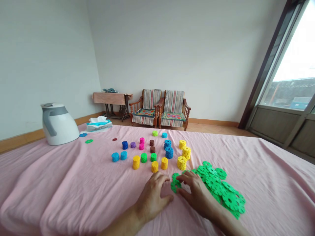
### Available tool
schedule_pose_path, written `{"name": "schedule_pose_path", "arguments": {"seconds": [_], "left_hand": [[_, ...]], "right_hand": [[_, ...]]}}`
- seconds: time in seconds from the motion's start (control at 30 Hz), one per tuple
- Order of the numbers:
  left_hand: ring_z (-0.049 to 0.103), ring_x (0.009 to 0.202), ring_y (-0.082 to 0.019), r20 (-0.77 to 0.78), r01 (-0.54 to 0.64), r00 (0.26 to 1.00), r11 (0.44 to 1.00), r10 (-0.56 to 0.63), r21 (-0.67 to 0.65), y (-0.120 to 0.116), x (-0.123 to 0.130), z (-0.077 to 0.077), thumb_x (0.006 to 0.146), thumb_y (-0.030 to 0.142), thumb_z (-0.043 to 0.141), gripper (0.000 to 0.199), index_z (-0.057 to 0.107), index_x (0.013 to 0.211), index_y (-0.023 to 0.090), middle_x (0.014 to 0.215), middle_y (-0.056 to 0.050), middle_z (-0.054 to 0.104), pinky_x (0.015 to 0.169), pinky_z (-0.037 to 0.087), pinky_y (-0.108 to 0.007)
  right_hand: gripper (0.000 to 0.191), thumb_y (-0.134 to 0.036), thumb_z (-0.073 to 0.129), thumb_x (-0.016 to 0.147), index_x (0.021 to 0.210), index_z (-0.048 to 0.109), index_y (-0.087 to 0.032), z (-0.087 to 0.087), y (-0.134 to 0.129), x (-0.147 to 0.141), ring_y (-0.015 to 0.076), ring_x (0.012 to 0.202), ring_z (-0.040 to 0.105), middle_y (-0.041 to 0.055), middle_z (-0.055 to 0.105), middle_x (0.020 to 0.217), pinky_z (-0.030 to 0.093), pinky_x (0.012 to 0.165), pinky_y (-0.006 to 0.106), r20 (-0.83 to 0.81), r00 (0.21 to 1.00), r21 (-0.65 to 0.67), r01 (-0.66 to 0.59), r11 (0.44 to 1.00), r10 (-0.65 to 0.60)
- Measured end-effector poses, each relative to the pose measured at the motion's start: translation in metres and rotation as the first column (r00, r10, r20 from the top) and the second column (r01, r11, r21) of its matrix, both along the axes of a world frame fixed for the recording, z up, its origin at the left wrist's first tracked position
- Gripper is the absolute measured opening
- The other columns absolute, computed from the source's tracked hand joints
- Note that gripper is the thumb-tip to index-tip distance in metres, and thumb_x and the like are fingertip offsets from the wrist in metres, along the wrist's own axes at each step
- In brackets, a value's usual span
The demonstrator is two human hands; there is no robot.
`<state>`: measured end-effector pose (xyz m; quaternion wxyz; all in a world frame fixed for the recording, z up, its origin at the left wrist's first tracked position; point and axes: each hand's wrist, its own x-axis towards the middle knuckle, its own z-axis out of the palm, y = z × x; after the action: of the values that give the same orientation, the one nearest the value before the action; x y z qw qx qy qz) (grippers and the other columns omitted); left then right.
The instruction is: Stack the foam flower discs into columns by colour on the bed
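Note:
My left hand hovers low over the pink cloth, thumb and fingers apart and nothing between them. Just to its right lie two loose green notched discs. At their right edge is my right hand, its thumb and fingertips spread and seeming to touch them. A heap of green flower-shaped discs spreads beyond and right of my right hand, which partly covers it. In front of the hands stand yellow stacks, an orange-yellow stack, a green stack and blue stacks of similar discs.
Farther back are pink, brown, purple and light blue stacks. A white kettle and a tissue box stand at the left. Two wooden chairs are beyond the cloth-covered surface.

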<state>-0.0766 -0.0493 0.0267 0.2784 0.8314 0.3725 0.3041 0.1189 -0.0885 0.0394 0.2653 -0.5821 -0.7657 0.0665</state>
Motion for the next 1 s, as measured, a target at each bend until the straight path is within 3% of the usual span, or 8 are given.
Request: {"name": "schedule_pose_path", "arguments": {"seconds": [0.17,0.37,0.6,0.7,0.87,1.0], "left_hand": [[0.052,0.096,-0.022,-0.072,-0.012,0.997,1.0,0.014,0.017,0.005,0.006,0.004,0.064,0.02,0.076,0.034,0.061,0.094,0.019,0.098,-0.003,0.057,0.086,0.042,-0.033],[0.054,0.091,-0.024,-0.242,0.015,0.97,0.998,-0.001,0.057,0.013,0.025,0.012,0.06,0.027,0.077,0.037,0.061,0.092,0.019,0.093,-0.003,0.058,0.077,0.044,-0.034],[0.053,0.094,-0.021,-0.178,0.031,0.984,0.997,-0.018,0.073,0.016,0.026,0.007,0.065,0.016,0.064,0.023,0.061,0.087,0.019,0.095,-0.004,0.059,0.083,0.043,-0.03],[0.053,0.092,-0.021,-0.177,0.018,0.984,0.999,-0.009,0.048,0.02,0.019,0.007,0.064,0.017,0.066,0.02,0.061,0.083,0.018,0.094,-0.004,0.059,0.081,0.043,-0.03],[0.053,0.094,-0.022,-0.172,0.005,0.985,0.999,-0.012,-0.04,0.023,0.011,0.01,0.06,0.023,0.077,0.034,0.062,0.09,0.018,0.098,-0.004,0.058,0.082,0.042,-0.031],[0.053,0.091,-0.022,-0.18,-0.015,0.984,0.998,0.003,-0.062,0.024,0.01,0.01,0.062,0.023,0.077,0.027,0.062,0.084,0.018,0.095,-0.003,0.058,0.08,0.042,-0.032]], "right_hand": [[0.031,-0.014,0.052,0.078,0.103,0.067,-0.023,0.008,0.017,0.001,0.0237,0.097,0.057,0.0059,0.066,0.1,0.041,0.084,0.036,0.065,0.998,-0.026,-0.005,1.0,0.007],[0.044,-0.009,0.046,0.078,0.114,0.063,-0.03,0.015,0.019,-0.006,0.0217,0.101,0.054,0.0025,0.066,0.109,0.037,0.088,0.035,0.123,0.989,-0.105,-0.072,0.992,0.085],[0.048,-0.01,0.046,0.076,0.119,0.059,-0.029,0.01,0.02,0.0,0.0216,0.107,0.05,0.0038,0.062,0.114,0.034,0.094,0.035,0.049,0.993,-0.148,-0.103,0.984,0.112],[0.048,-0.01,0.046,0.077,0.12,0.058,-0.029,0.008,0.02,0.002,0.0218,0.112,0.048,0.0038,0.061,0.117,0.031,0.098,0.037,0.029,0.995,-0.146,-0.087,0.985,0.092],[0.04,-0.018,0.048,0.082,0.121,0.056,-0.024,0.006,0.019,0.004,0.0247,0.115,0.047,0.0069,0.058,0.119,0.028,0.102,0.044,0.03,0.997,-0.175,-0.068,0.982,0.075],[0.038,-0.016,0.05,0.081,0.118,0.056,-0.023,0.004,0.019,0.003,0.0256,0.113,0.047,0.0084,0.057,0.116,0.031,0.1,0.045,0.047,0.997,-0.161,-0.053,0.986,0.062]]}}
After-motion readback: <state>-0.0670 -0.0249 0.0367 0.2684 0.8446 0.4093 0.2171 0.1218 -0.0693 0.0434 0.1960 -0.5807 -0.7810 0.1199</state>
